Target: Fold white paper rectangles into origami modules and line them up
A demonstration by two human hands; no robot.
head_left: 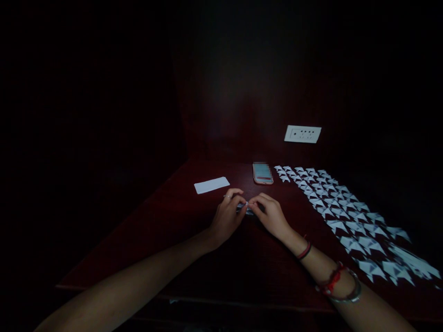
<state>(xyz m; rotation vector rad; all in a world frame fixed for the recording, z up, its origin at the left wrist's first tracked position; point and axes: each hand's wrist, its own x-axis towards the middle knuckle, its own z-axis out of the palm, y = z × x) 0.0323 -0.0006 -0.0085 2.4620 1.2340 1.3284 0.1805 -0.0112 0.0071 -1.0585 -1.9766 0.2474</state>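
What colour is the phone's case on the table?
The phone has a pinkish-orange case, seen in the head view.

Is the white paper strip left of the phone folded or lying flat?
Flat: the strip lies spread on the table, with no visible crease.

I can read no text, number, brand or sign from here. The phone (262,173) near the far edge of the desk (180,221) has a lit screen, but it is blurred into blocks and gives me nothing legible. The white paper slip (211,185) to its left is blank on the face I see. The white socket plate (302,134) on the wall above the far edge shows only holes, no lettering that I can make out.
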